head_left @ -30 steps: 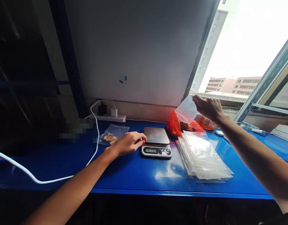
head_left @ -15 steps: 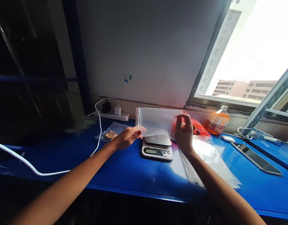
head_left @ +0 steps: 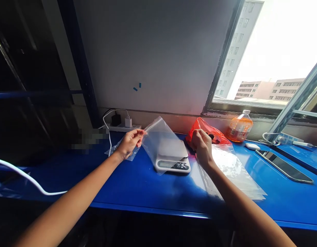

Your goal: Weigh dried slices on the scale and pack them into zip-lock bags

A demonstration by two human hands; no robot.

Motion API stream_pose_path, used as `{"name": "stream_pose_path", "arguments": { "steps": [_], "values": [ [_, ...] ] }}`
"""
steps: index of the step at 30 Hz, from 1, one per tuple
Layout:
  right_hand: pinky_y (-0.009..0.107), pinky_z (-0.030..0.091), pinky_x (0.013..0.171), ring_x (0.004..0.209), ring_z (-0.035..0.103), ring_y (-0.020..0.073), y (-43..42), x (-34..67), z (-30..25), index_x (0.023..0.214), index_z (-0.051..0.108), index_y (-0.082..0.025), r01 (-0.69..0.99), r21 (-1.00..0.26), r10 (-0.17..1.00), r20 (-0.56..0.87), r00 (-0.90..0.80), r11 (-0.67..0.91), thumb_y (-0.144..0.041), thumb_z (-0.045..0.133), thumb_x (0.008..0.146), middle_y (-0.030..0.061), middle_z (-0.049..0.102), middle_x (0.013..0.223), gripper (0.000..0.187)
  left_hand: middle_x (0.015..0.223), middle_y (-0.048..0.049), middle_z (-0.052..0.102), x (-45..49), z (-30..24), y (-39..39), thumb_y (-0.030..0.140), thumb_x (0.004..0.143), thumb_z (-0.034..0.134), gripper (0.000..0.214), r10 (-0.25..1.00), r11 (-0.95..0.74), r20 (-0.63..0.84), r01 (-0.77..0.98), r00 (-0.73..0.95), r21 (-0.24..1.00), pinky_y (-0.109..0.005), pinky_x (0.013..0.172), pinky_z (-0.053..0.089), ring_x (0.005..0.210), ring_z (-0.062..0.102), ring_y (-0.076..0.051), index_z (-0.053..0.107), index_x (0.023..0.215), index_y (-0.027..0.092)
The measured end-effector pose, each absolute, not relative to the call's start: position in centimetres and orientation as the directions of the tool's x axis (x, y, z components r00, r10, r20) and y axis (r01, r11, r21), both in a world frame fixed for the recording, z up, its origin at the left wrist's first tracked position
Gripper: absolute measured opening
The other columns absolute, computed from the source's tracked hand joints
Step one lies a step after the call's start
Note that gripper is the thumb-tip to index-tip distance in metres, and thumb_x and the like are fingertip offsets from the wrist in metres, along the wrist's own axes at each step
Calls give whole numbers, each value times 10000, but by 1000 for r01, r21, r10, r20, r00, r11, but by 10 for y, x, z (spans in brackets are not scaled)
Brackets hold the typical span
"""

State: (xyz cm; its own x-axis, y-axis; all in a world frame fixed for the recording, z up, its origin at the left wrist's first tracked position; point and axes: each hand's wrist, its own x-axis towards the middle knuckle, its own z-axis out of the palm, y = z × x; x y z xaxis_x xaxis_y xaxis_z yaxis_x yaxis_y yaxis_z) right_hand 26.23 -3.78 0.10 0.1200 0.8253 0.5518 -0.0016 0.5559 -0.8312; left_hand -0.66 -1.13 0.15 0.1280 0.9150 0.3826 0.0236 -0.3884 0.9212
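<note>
My left hand [head_left: 131, 141] pinches the edge of a clear zip-lock bag [head_left: 159, 135], which hangs tilted in front of the kitchen scale [head_left: 185, 151]. Through the film, part of the scale and its display can be seen. My right hand [head_left: 202, 145] is closed at the near side of a red plastic bag [head_left: 217, 133] and appears to grip its rim. Something dark shows inside the red bag. Under my right wrist lies a stack of clear plastic bags [head_left: 238, 171]. Behind my left hand is another clear bag [head_left: 134, 154], mostly covered by the hand.
A white power strip [head_left: 114, 128] with chargers stands by the wall, its white cable [head_left: 110, 140] running left. An orange drink bottle [head_left: 240, 127], a small white case [head_left: 251, 146] and a phone [head_left: 284, 165] are at the right of the blue table [head_left: 137, 192].
The zip-lock bag has swung from level to tilted, now held by my left hand alone. My right hand has moved from it to the red bag, whose near rim now stands higher.
</note>
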Motion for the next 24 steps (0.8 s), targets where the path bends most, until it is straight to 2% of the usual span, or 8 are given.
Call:
{"name": "stream_pose_path", "arguments": {
  "steps": [3,7,9,11,13,16,20,24],
  "values": [
    [240,228,444,460,269,85,-36,268,2,637,326,-230,-4,-812,809,581,94,583,-588,492,861,-74,286,527,454,505,81,396,-19,9,-11,561,661,754,458,926,-342,331,30,183,939,-187,417,280,414,318,-38,618,777,139],
    [237,308,503,527,405,105,-42,253,-5,866,501,-215,315,-734,781,623,-41,602,-442,553,861,-59,432,599,233,547,51,465,-11,7,-20,540,623,798,456,919,-279,232,110,318,954,-192,451,290,455,370,-46,645,736,126],
    [254,392,601,677,529,137,-48,241,-10,1025,529,-204,454,-631,761,619,-193,629,-346,589,840,-6,565,759,241,564,42,489,-2,4,-24,555,634,783,461,903,-286,202,180,380,941,-193,476,299,493,400,-59,659,761,129],
    [281,432,706,840,578,171,-52,233,-13,1057,559,-199,523,-545,751,547,-371,655,-258,588,831,50,629,931,235,575,37,502,5,3,-28,560,637,776,468,895,-304,197,226,400,925,-194,488,298,523,411,-69,666,781,128],
    [279,434,711,837,588,171,-54,230,-12,963,599,-195,566,-521,769,419,-483,639,-175,551,835,56,658,932,138,586,35,510,6,5,-31,557,640,773,467,902,-319,218,233,373,919,-197,493,302,535,413,-74,664,788,129],
    [246,406,631,716,576,146,-51,233,-9,849,603,-189,626,-528,818,330,-471,574,-106,511,837,30,667,813,124,626,20,545,2,11,-33,533,696,737,426,911,-329,241,240,334,913,-208,520,343,560,444,-83,675,834,134],
    [256,402,659,761,575,162,-49,237,-9,842,585,-190,673,-463,806,458,-375,577,-89,488,852,49,665,845,140,691,-5,602,-3,14,-33,443,737,694,331,918,-314,197,329,343,891,-229,564,384,602,488,-101,701,882,146],
    [284,424,708,814,578,186,-50,236,-12,833,553,-193,686,-390,749,563,-350,614,-82,448,861,80,661,900,156,705,-20,622,-3,9,-27,428,721,651,284,924,-297,137,445,357,845,-243,568,384,608,500,-115,670,762,148]
  ]
}}
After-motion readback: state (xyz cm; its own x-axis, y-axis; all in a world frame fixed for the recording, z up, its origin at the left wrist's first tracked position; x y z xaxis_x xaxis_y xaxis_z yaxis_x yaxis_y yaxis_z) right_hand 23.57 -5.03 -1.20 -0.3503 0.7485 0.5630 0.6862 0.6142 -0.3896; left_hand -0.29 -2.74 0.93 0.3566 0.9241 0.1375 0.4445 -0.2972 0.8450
